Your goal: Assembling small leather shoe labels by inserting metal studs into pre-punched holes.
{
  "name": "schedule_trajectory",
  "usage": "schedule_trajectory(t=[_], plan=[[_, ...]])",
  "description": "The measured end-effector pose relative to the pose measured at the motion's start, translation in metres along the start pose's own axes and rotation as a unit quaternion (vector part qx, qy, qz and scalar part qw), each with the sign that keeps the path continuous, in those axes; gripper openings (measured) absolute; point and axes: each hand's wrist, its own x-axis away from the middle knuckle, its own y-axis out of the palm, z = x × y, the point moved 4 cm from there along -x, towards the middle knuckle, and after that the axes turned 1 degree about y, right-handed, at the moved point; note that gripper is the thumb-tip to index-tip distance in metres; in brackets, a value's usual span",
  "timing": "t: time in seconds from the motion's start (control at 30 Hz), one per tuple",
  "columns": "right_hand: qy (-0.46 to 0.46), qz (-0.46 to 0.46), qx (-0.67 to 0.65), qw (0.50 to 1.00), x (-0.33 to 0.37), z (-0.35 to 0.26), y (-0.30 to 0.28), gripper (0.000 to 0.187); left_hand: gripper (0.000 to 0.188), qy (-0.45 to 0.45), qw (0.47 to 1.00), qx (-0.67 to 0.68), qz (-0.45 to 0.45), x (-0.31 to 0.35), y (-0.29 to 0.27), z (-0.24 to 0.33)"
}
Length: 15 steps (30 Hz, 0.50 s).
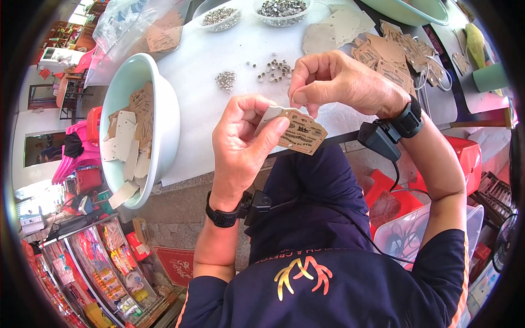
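Observation:
My left hand (243,143) grips a printed brown cardboard card (302,131) between thumb and fingers. A paler piece of card shows behind its left edge. My right hand (336,82) is pinched closed just above the card's upper edge. Whatever lies between those fingertips is too small to make out. On the white sheet beyond my hands are a small heap of tiny silvery pieces (225,81) and a loose scatter of small metal studs (276,71).
A pale green basin (168,117) of cards stands at the left. Two clear tubs (219,27) of small metal parts sit at the back. Blank cards (334,31) and piled printed cards (391,54) lie right of them. A red stool (385,199) stands below.

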Motion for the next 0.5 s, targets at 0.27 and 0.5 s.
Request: schedule_trajectory(t=[0.27,0.5], plan=[[-0.009,-0.012,-0.011,1.000,0.0033,-0.0032,0.0057,0.020,0.023,0.050,0.998,-0.019,-0.016,0.0050,0.0011,0.0029],[-0.021,-0.048,0.017,0.998,0.0051,-0.0076,0.0077,0.024,0.026,0.123,0.989,-0.063,-0.048,0.0062,0.0020,0.0074]])
